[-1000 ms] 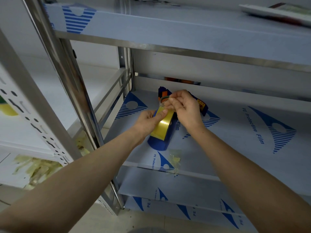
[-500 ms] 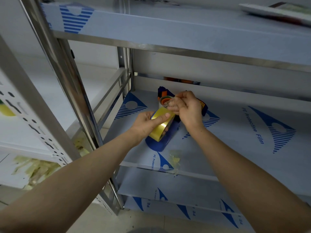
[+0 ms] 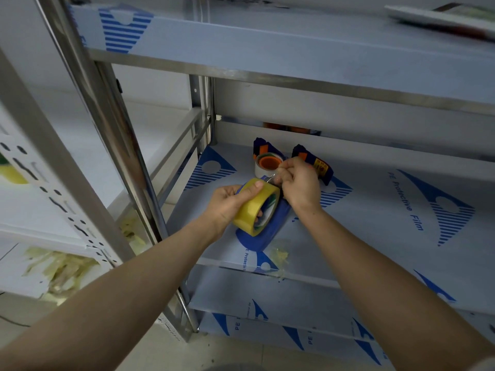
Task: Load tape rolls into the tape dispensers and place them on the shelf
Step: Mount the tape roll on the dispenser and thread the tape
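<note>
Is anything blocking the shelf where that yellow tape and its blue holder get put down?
Nothing visible blocks it. The left hand holds the yellow tape roll in its blue dispenser right at the shelf; a loaded dispenser and another dispenser stand farther back.

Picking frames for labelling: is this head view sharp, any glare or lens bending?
Head view: left hand, right hand and yellow tape roll fairly sharp; flat object on the top shelf smeared; shelf post bowed by the wide lens; dim bluish light, sheen on the steel rail.
</note>
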`<action>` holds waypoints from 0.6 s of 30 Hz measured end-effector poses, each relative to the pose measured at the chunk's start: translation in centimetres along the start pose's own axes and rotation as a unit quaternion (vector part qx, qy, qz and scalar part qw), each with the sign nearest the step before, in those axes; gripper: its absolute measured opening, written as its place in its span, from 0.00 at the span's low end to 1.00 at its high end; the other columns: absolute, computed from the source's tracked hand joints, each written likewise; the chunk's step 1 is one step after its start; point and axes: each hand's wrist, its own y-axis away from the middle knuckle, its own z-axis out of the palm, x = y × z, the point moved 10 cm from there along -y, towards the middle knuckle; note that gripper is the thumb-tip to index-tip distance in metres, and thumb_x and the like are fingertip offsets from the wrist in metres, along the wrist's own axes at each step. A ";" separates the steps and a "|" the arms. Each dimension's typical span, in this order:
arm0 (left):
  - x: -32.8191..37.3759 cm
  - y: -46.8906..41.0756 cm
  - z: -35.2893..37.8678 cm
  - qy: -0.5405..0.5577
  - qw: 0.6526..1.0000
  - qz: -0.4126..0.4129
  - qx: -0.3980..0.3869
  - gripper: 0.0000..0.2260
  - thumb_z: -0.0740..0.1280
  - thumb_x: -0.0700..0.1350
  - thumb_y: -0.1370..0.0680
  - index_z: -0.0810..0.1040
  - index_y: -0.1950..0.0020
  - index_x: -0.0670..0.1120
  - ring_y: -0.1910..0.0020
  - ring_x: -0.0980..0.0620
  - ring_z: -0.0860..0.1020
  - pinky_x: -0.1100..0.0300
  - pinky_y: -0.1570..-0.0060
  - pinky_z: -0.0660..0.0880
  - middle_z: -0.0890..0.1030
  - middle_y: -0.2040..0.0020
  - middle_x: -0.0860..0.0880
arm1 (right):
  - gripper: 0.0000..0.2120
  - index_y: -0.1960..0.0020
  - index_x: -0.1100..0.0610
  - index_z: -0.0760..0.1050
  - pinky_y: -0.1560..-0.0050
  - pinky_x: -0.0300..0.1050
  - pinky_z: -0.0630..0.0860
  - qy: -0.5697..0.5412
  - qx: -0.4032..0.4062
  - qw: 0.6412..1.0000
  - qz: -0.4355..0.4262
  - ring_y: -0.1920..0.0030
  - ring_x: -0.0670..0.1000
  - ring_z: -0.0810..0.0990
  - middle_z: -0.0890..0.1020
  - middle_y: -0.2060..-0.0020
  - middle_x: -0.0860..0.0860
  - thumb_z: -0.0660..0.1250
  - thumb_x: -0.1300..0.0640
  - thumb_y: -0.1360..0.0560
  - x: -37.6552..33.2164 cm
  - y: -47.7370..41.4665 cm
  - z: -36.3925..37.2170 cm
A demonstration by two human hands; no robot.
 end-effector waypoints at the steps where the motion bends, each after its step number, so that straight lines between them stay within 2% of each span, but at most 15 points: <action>1: 0.0 0.1 0.1 -0.002 1.000 0.002 -0.009 0.15 0.71 0.49 0.29 0.77 0.53 0.37 0.74 0.53 0.80 0.62 0.72 0.78 0.81 0.72 0.46 | 0.06 0.47 0.60 0.74 0.54 0.53 0.79 0.013 0.003 1.000 -0.012 0.57 0.54 0.82 0.83 0.60 0.53 0.61 0.60 0.22 -0.2 0.1 -0.1; 4: -0.1 0.4 0.6 -0.068 0.996 0.007 -0.054 0.15 0.74 0.45 0.35 0.79 0.52 0.41 0.68 0.56 0.81 0.64 0.65 0.78 0.83 0.67 0.50 | 0.06 0.46 0.61 0.74 0.64 0.46 0.78 -0.053 -0.008 0.998 0.017 0.65 0.50 0.79 0.82 0.62 0.54 0.61 0.62 0.22 0.3 0.4 -0.2; 6: 0.0 0.5 1.0 -0.085 0.994 0.015 -0.071 0.11 0.75 0.40 0.33 0.79 0.52 0.43 0.66 0.57 0.81 0.65 0.64 0.78 0.83 0.64 0.50 | 0.07 0.46 0.61 0.74 0.72 0.37 0.75 -0.134 -0.025 0.987 0.082 0.69 0.47 0.76 0.80 0.64 0.52 0.61 0.65 0.22 1.3 0.6 -0.1; 8: 0.3 0.5 1.2 -0.083 0.994 0.028 -0.069 0.09 0.74 0.38 0.31 0.80 0.53 0.43 0.68 0.57 0.80 0.66 0.67 0.77 0.83 0.65 0.50 | 0.08 0.46 0.62 0.75 0.72 0.34 0.74 -0.209 -0.049 0.966 0.146 0.68 0.46 0.76 0.80 0.66 0.51 0.61 0.67 0.23 1.9 0.9 0.0; 10: 0.6 0.5 1.4 -0.079 0.994 0.041 -0.061 0.08 0.74 0.38 0.31 0.80 0.54 0.43 0.69 0.56 0.80 0.65 0.67 0.78 0.83 0.67 0.50 | 0.09 0.47 0.63 0.77 0.69 0.35 0.75 -0.249 -0.073 0.951 0.170 0.67 0.47 0.77 0.81 0.65 0.52 0.61 0.68 0.24 1.8 1.0 0.1; 14: 0.3 0.7 1.8 -0.087 0.992 0.052 -0.076 0.08 0.74 0.38 0.31 0.79 0.54 0.42 0.68 0.52 0.81 0.58 0.61 0.80 0.83 0.65 0.46 | 0.13 0.46 0.60 0.77 0.69 0.35 0.76 -0.198 -0.087 0.968 0.124 0.66 0.47 0.76 0.80 0.63 0.53 0.57 0.70 0.22 0.9 1.2 -0.5; 16: 0.0 1.0 2.0 -0.096 0.989 0.059 -0.093 0.07 0.73 0.37 0.30 0.80 0.54 0.42 0.67 0.51 0.82 0.57 0.61 0.81 0.83 0.62 0.43 | 0.15 0.51 0.59 0.78 0.70 0.34 0.75 -0.165 -0.086 0.978 0.094 0.67 0.47 0.76 0.78 0.64 0.54 0.55 0.71 0.23 0.6 1.5 -0.8; 18: 0.0 1.2 2.2 -0.099 0.987 0.064 -0.105 0.06 0.73 0.36 0.30 0.79 0.54 0.42 0.67 0.51 0.82 0.58 0.62 0.81 0.83 0.62 0.43 | 0.15 0.55 0.60 0.79 0.67 0.34 0.75 -0.144 -0.084 0.982 0.085 0.66 0.46 0.76 0.78 0.66 0.52 0.55 0.71 0.23 0.7 1.9 -0.8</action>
